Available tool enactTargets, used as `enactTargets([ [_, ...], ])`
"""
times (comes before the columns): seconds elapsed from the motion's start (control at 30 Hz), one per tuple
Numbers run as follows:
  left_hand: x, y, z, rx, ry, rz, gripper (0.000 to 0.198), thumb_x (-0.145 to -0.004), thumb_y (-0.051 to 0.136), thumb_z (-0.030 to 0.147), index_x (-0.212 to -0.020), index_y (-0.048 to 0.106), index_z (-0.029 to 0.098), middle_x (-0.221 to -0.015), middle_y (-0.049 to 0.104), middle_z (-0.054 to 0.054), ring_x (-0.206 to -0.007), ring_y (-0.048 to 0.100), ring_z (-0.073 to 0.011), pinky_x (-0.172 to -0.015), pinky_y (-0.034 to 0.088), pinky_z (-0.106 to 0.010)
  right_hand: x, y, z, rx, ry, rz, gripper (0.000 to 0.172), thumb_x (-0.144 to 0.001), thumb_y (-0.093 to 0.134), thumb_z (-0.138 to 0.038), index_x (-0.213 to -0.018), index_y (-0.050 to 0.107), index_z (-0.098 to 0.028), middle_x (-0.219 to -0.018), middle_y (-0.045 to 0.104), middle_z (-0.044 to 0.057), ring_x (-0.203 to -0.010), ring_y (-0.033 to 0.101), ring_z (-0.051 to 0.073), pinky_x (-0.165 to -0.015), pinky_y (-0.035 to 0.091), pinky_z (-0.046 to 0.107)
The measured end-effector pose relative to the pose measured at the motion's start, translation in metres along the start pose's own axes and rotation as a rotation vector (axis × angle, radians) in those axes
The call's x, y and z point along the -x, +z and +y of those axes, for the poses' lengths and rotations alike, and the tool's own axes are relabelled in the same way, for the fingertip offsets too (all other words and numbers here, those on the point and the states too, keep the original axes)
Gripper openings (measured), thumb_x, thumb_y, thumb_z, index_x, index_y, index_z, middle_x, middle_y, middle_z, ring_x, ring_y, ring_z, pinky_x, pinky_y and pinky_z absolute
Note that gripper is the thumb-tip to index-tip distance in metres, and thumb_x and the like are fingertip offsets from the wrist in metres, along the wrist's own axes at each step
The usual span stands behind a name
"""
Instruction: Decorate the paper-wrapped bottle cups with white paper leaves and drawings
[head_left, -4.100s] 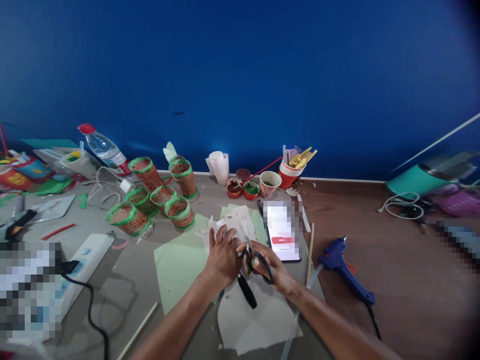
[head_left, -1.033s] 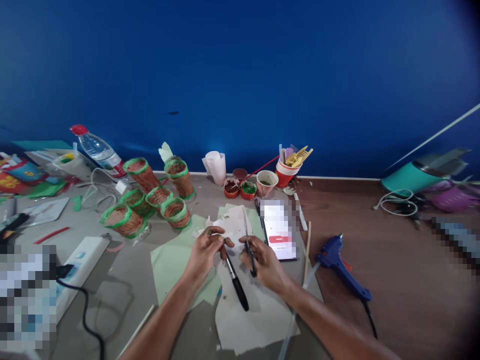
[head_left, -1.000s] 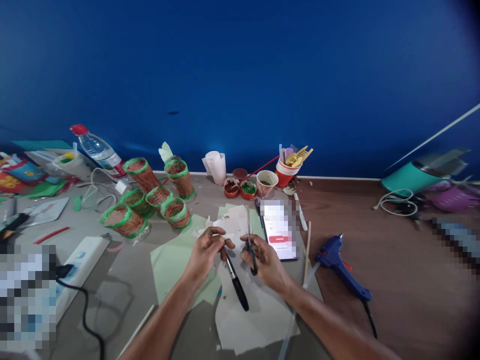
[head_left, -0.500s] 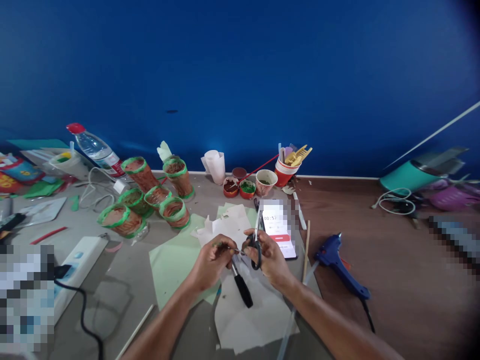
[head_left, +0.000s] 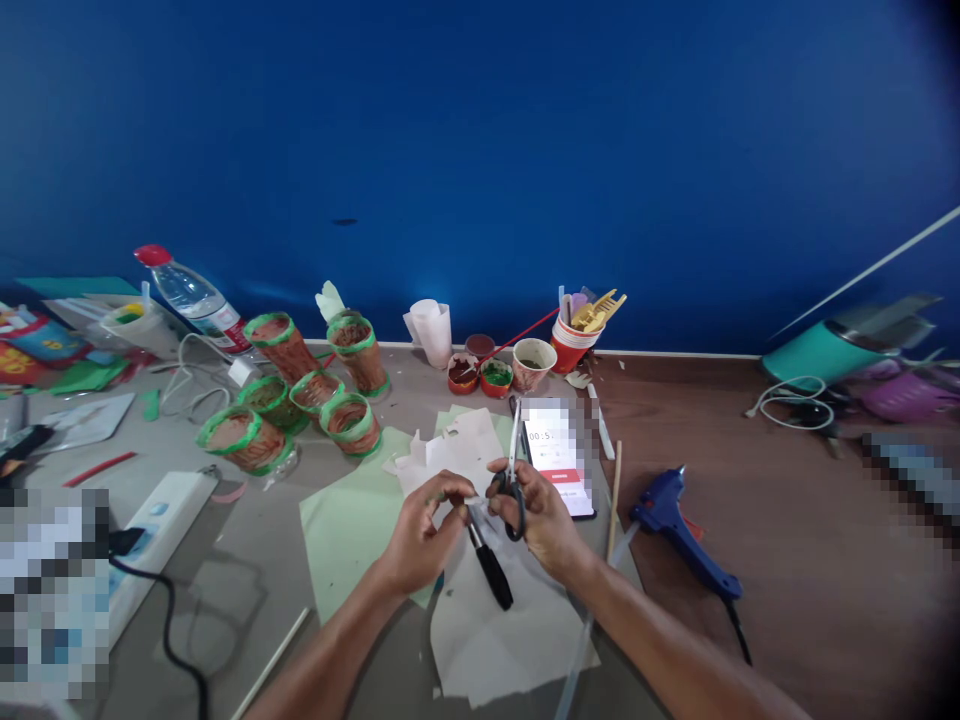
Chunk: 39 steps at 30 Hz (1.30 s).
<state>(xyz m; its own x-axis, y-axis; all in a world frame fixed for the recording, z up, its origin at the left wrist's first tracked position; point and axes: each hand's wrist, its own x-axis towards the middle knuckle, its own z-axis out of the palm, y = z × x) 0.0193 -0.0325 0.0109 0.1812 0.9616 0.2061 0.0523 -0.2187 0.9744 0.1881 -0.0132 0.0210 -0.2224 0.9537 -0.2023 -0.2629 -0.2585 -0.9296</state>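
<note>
My left hand [head_left: 429, 528] pinches a small pale scrap [head_left: 475, 503] between thumb and fingertips; what it is made of is too small to tell. Scissors [head_left: 513, 500] with black handles are in my right hand [head_left: 546, 515], blades pointing away from me, and its fingertips are close to the same scrap. Below both hands a black-handled tool with a silvery shaft [head_left: 493, 575] slants over the white paper [head_left: 499, 640]. Its upper end is hidden under the fingers, so I cannot tell whether it is held. Torn white paper [head_left: 469, 440] and a pale green sheet [head_left: 349, 530] lie underneath.
A phone with a timer [head_left: 559, 470] lies just beyond my right hand. The blue glue gun [head_left: 686, 535] is to the right. Several brown-and-green cups [head_left: 356, 355] stand at left, near a bottle [head_left: 195, 300]. Paint pots [head_left: 496, 377] and paper cups [head_left: 533, 362] line the wall.
My left fingers have shifted and spread slightly, so more of the pale scrap shows. The black-handled tool has moved a little to the right. The scissors stay almost where they were.
</note>
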Motion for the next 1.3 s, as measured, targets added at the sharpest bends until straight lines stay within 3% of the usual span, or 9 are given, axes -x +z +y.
enactTargets([
  [0.1, -0.001, 0.0, 0.005, 0.152, -0.169, -0.002, 0.023, -0.086, 0.059, 0.037, -0.099, 0.058, 0.018, -0.088, 0.058, -0.006, -0.072, 0.057, -0.0148, -0.067, 0.047, -0.028, 0.001, -0.001, 0.0, 0.049, -0.045, -0.008, 0.042, -0.063, 0.077, -0.029, -0.097, 0.054, -0.022, -0.065, 0.057, -0.005, -0.055, 0.05, 0.01, -0.052, 0.039, 0.022],
  [0.23, -0.006, 0.001, 0.008, 0.267, -0.254, 0.019, 0.035, -0.081, 0.063, 0.05, -0.092, 0.057, 0.016, -0.074, 0.057, -0.002, -0.057, 0.053, -0.011, -0.057, 0.043, -0.026, 0.002, -0.002, 0.001, 0.074, -0.082, -0.017, 0.043, -0.065, 0.076, -0.033, -0.099, 0.053, -0.022, -0.066, 0.056, -0.005, -0.054, 0.05, 0.01, -0.052, 0.041, 0.023],
  [0.37, -0.01, 0.001, 0.011, 0.246, -0.349, -0.003, 0.038, -0.079, 0.063, 0.054, -0.08, 0.056, 0.016, -0.056, 0.053, 0.002, -0.051, 0.047, -0.0099, -0.053, 0.038, -0.024, 0.002, -0.003, 0.003, 0.118, -0.105, 0.012, 0.042, -0.066, 0.074, -0.03, -0.101, 0.053, -0.021, -0.067, 0.056, -0.004, -0.055, 0.051, 0.01, -0.053, 0.042, 0.022],
  [0.6, -0.013, 0.002, 0.016, 0.221, -0.446, -0.009, 0.039, -0.074, 0.066, 0.053, -0.068, 0.051, 0.018, -0.05, 0.05, 0.004, -0.044, 0.037, -0.0069, -0.046, 0.028, -0.022, 0.002, -0.003, 0.005, 0.162, -0.116, 0.021, 0.041, -0.067, 0.072, -0.029, -0.102, 0.052, -0.02, -0.067, 0.056, -0.004, -0.057, 0.05, 0.01, -0.054, 0.041, 0.023],
  [0.7, -0.013, 0.003, 0.015, 0.207, -0.451, 0.037, 0.035, -0.074, 0.067, 0.049, -0.067, 0.051, 0.018, -0.049, 0.049, 0.005, -0.043, 0.036, -0.0064, -0.045, 0.026, -0.022, 0.002, -0.003, 0.003, 0.162, -0.111, 0.016, 0.041, -0.068, 0.071, -0.032, -0.102, 0.052, -0.021, -0.068, 0.055, -0.004, -0.056, 0.048, 0.01, -0.053, 0.039, 0.023],
  [0.9, -0.014, 0.001, 0.007, 0.291, -0.395, 0.272, 0.031, -0.078, 0.065, 0.044, -0.069, 0.05, 0.018, -0.05, 0.047, 0.006, -0.044, 0.036, -0.006, -0.045, 0.026, -0.02, 0.007, -0.004, -0.002, 0.233, -0.083, -0.092, 0.037, -0.075, 0.066, -0.041, -0.102, 0.051, -0.021, -0.068, 0.05, -0.003, -0.055, 0.044, 0.01, -0.052, 0.035, 0.025],
  [1.13, -0.012, 0.001, 0.004, 0.399, -0.397, 0.312, 0.028, -0.08, 0.065, 0.04, -0.072, 0.05, 0.018, -0.053, 0.05, 0.006, -0.046, 0.037, -0.0056, -0.046, 0.026, -0.02, 0.01, -0.007, 0.008, 0.643, -0.169, -0.166, 0.028, -0.078, 0.059, -0.03, -0.103, 0.054, -0.018, -0.062, 0.046, -0.004, -0.051, 0.039, 0.011, -0.049, 0.031, 0.024],
  [1.3, -0.013, 0.003, 0.008, 0.439, -0.429, 0.331, 0.028, -0.078, 0.067, 0.039, -0.07, 0.05, 0.017, -0.052, 0.05, 0.006, -0.046, 0.037, -0.0051, -0.047, 0.027, -0.019, 0.013, -0.002, 0.005, 0.848, -0.23, -0.192, 0.028, -0.072, 0.06, -0.022, -0.1, 0.056, -0.018, -0.061, 0.048, -0.005, -0.05, 0.038, 0.011, -0.048, 0.029, 0.023],
])
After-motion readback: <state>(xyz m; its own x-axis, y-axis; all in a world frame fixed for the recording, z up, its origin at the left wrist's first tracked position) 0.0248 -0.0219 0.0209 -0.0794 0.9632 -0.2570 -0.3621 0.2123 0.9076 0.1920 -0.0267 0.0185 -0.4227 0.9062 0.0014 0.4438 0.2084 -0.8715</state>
